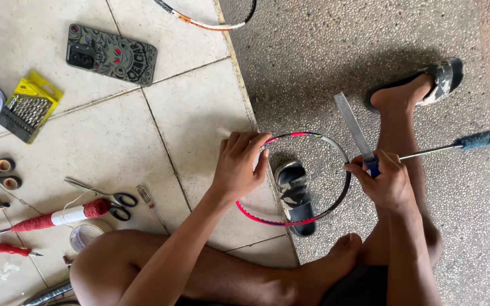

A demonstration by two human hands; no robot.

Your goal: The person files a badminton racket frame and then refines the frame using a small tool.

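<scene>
Racket frame (313,187) between both hands, sandal (296,198) inside it, scissors (112,199) left, phone (112,54) behind

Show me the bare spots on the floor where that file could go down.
Bare tile lies between the phone, the scissors and the left hand. The speckled floor above the racket frame is bare. It is crowded around the drill bit case.

Hands (239,167) on unstrung racket frame (336,198)

Floor in two surfaces. Left half of frame: pale square tiles (194,107) with dark grout lines, laid at a slant. Right half: grey speckled terrazzo (324,51). A straight raised edge (239,73) divides them, running from top centre downward. Even daylight, with soft shadows.
</scene>
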